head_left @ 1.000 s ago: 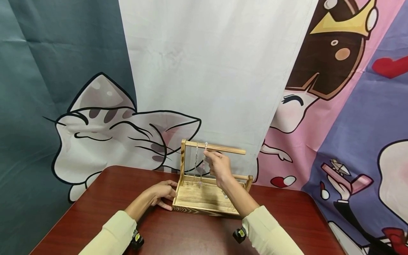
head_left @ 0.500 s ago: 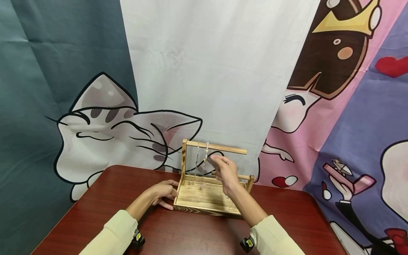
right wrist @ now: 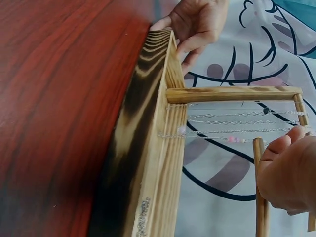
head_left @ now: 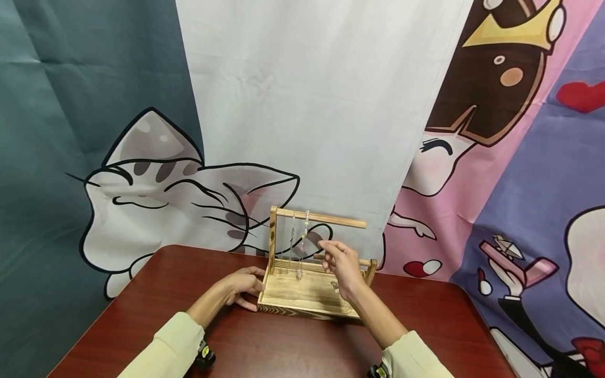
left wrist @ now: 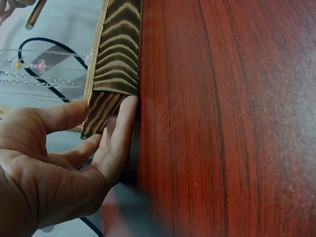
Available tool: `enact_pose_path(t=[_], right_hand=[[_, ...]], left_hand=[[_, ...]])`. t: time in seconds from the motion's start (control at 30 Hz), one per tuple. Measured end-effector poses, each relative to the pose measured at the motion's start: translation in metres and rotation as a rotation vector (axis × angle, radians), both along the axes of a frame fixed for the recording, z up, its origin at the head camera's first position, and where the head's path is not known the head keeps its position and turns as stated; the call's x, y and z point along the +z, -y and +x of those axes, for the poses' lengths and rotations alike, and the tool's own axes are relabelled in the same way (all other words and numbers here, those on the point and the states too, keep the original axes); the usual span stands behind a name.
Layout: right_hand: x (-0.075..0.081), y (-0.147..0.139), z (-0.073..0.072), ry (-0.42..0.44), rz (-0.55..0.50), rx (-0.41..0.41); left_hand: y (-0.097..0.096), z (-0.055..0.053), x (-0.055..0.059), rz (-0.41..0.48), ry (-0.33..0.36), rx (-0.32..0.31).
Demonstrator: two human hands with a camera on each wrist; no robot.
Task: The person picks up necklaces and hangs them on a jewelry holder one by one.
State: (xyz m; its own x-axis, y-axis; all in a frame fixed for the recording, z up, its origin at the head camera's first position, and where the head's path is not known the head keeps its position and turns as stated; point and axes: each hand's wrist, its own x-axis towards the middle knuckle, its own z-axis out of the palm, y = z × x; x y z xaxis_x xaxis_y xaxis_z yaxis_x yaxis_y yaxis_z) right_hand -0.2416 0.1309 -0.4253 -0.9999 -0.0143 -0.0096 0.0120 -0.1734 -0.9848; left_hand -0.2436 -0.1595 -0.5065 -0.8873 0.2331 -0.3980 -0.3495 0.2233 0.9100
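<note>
A wooden jewellery stand point(head_left: 285, 309) with a shallow tray base sits on the table. From its upper bar point(head_left: 335, 220) hang a fine silver chain necklace point(head_left: 291, 239) and, to its right, a necklace with pale, yellow and pink beads point(head_left: 304, 237). My left hand point(head_left: 243, 287) grips the tray's left end; in the left wrist view the thumb and fingers point(left wrist: 123, 123) lie around the dark-grained corner. My right hand point(head_left: 345, 268) hovers over the tray, right of the beaded necklace, its fingers loosely bent and nothing seen in them.
A small silvery chain piece point(head_left: 335, 286) lies in the tray's right part. A lower bar point(head_left: 364, 262) runs behind my right hand. The red-brown table point(head_left: 279, 346) ends at a printed cloth backdrop point(head_left: 307, 105).
My right hand has let go of the beaded necklace and drawn back right and down. The necklace hangs free from the upper bar. My left hand keeps its grip on the stand.
</note>
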Motion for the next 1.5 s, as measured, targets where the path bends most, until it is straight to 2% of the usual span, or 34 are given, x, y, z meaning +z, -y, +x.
enact_pose_path(t=[0.4,0.73,0.87,1.03,1.17,1.4,1.5], right_hand=[[-0.02,-0.013,0.013,0.001,0.054,0.05],[-0.036,-0.029,0.021,0.003,0.193,0.082],[-0.043,-0.033,0.024,-0.054,0.324,0.09],[-0.057,-0.035,0.027,-0.191,0.625,0.086],[-0.066,-0.036,0.029,-0.239,0.812,0.114],[-0.08,-0.037,0.032,-0.238,0.975,0.23],[-0.085,-0.038,0.032,-0.266,1.047,0.226]], left_hand=[[-0.001,0.002,0.0,-0.009,-0.008,0.007],[-0.001,0.002,-0.001,-0.006,-0.009,0.006],[-0.001,0.002,0.0,-0.004,-0.01,0.003],[-0.001,0.002,0.002,-0.004,-0.01,-0.004],[0.0,0.003,0.003,-0.002,-0.009,-0.005],[0.0,0.002,0.002,-0.009,-0.007,-0.001],[0.0,0.002,0.002,-0.009,-0.007,-0.002]])
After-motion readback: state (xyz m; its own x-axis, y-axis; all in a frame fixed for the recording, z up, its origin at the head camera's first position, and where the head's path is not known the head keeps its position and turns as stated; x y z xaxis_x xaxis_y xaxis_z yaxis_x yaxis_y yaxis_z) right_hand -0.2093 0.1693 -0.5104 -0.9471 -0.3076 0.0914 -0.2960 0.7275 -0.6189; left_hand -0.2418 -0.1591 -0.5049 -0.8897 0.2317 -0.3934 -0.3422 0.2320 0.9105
